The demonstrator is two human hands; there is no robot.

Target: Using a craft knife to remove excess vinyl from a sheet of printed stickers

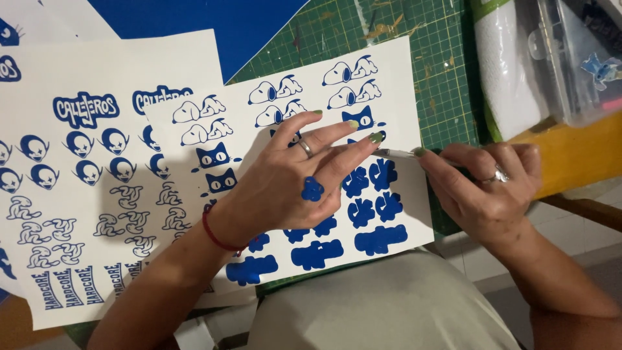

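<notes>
A white sheet (pixel 398 81) of blue cut-out stickers, with dogs, cat heads and blobby shapes, lies on a green cutting mat (pixel 414 32). My left hand (pixel 298 178) rests flat on the sheet with fingers spread, pinning it down. A small blue sticker scrap (pixel 312 189) clings to the back of that hand, and a red cord circles the wrist. My right hand (pixel 483 185) pinches a thin pointed metal tool (pixel 396 153), its tip at the sheet beside my left fingertips.
A second white sheet (pixel 97 181) with blue lettering and figures lies at the left, over a blue sheet (pixel 214 23). At the top right are a white roll (pixel 512 71) and a clear plastic box (pixel 576 58). A yellow table edge (pixel 576 155) shows.
</notes>
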